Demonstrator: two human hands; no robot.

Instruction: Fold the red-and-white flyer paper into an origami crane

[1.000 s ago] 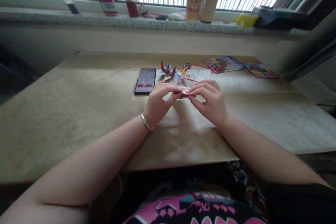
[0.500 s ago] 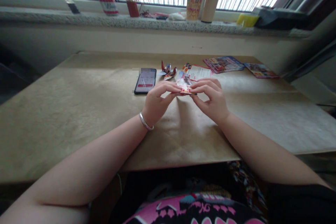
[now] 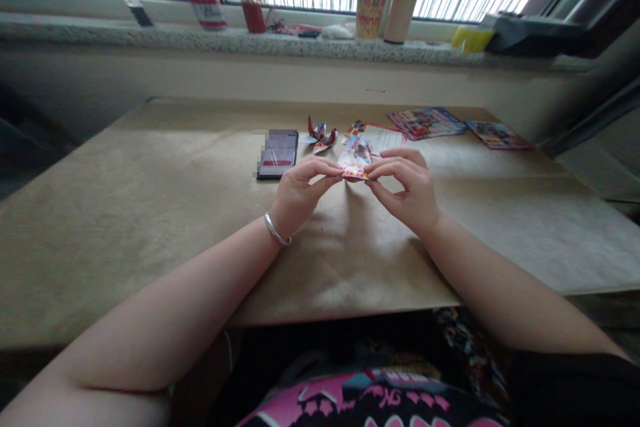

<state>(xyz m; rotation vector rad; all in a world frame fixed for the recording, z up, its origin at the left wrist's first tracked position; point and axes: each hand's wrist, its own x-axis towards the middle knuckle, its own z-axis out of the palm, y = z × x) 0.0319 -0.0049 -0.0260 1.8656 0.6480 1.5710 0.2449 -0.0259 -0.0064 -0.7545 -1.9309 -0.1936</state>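
- Near the middle of the frame the left hand (image 3: 299, 195) and the right hand (image 3: 406, 190) meet, fingertips pinched on the near edge of a small printed paper (image 3: 355, 161) held between them, just above the counter (image 3: 150, 213).
- Both hands are narrow, thumb against forefinger, each gripping one end of that edge; a bangle (image 3: 275, 231) sits on the left wrist.
- The paper looks partly folded: it is a narrow strip with a crease along the held edge, and no finished figure shows yet, so I judge the folding to be at an early or middle stage.
- Just beyond, a phone (image 3: 278, 153) lies flat to the left with its screen lit.
- Beside it stands a folded paper figure (image 3: 321, 133), which looks finished.
- Further right lie flat sheets (image 3: 381, 137) and leaflets (image 3: 427, 121), unfolded.
- Along the top of the frame, the windowsill (image 3: 280, 44) carries cups and small items.
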